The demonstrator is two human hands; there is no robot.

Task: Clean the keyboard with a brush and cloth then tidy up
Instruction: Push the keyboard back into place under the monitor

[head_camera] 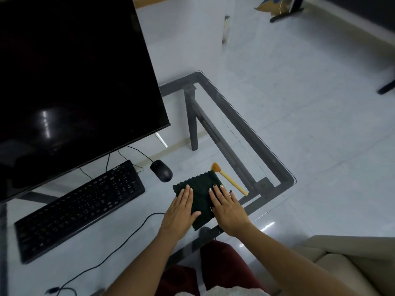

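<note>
A black keyboard lies on the glass desk, left of centre. To its right sits a folded dark green cloth with a zigzag edge. My left hand rests flat on the cloth's left side, fingers together and extended. My right hand lies flat on the cloth's right side. Neither hand grips anything. A small brush with a yellow handle and orange bristles lies just right of the cloth, apart from my right hand.
A large dark monitor stands behind the keyboard. A black mouse sits between keyboard and cloth. A loose black cable runs across the desk's near side. The desk's right edge is close to the brush. A beige seat is at lower right.
</note>
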